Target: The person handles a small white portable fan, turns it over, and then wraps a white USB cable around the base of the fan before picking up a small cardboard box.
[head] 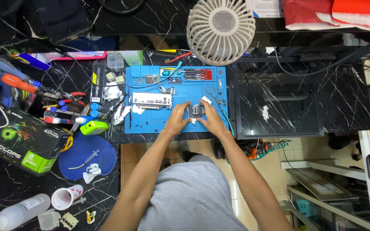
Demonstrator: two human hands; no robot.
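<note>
Blue mat (135, 126) bears a dark square part (195, 111), clasped between left hand (177, 119) and right hand (211, 117).

A black marble-patterned worktop (305, 98) with white veins fills the scene. Below its edge lies a tan tiled floor (262, 188). White shelving (322, 188) stands at the lower right under even light.

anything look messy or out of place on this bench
Yes. Crumpled white tissue scraps litter the blue mat's left edge, and tools lie heaped beside it. Both hands, left and right, grip a small square part.
</note>
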